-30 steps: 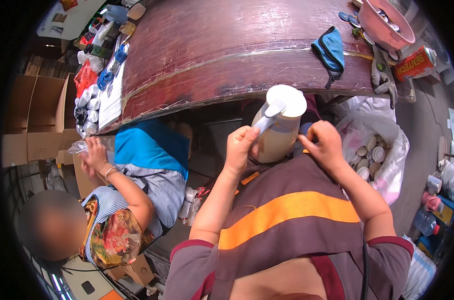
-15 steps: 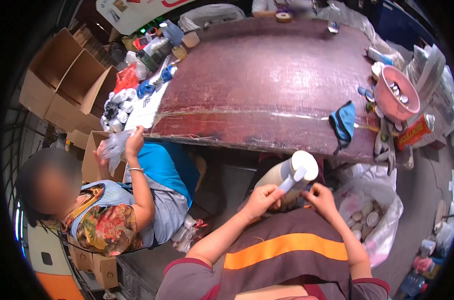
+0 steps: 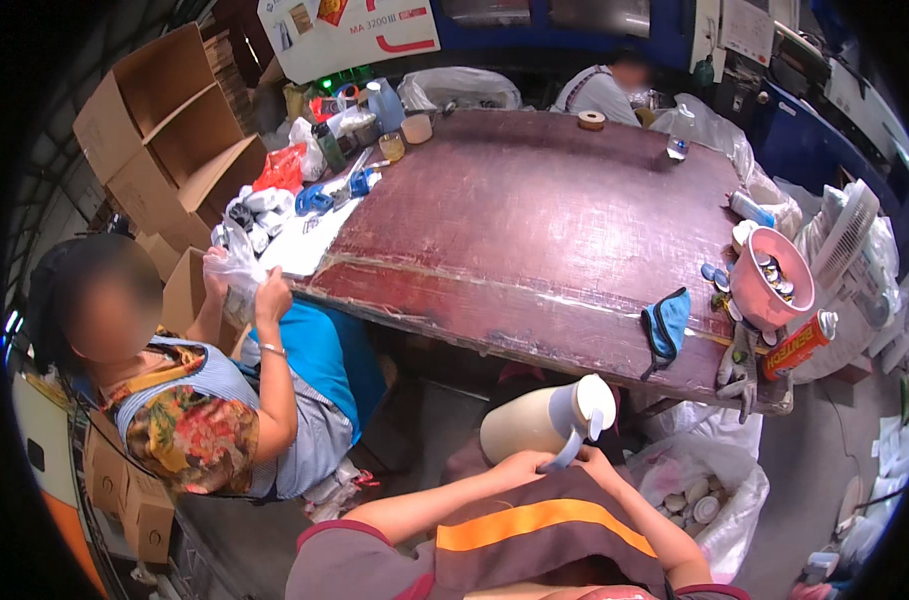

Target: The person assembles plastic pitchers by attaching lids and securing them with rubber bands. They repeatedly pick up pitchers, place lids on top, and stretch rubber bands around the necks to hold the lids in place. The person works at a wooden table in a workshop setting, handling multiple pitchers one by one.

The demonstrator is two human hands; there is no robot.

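A cream jug with a grey collar, grey handle and pale lid lies tilted over my lap, its lid end toward the right. My left hand is closed on it at the lower end of the handle, where my fingers are partly hidden. Just right of the handle, my right hand is curled close against it; what its fingers pinch, if anything, is too small to make out. Under both hands lies my dark apron with an orange band.
A large dark red table stands ahead. On its right are a blue cloth pouch, a pink bowl and an orange can. A plastic sack of round pieces stands right. A co-worker handles a clear bag at left.
The jug has swung from upright to lying tilted, its lid end now at the right. Both hands have moved with it. My view has shifted, showing more of the far side and another person there.
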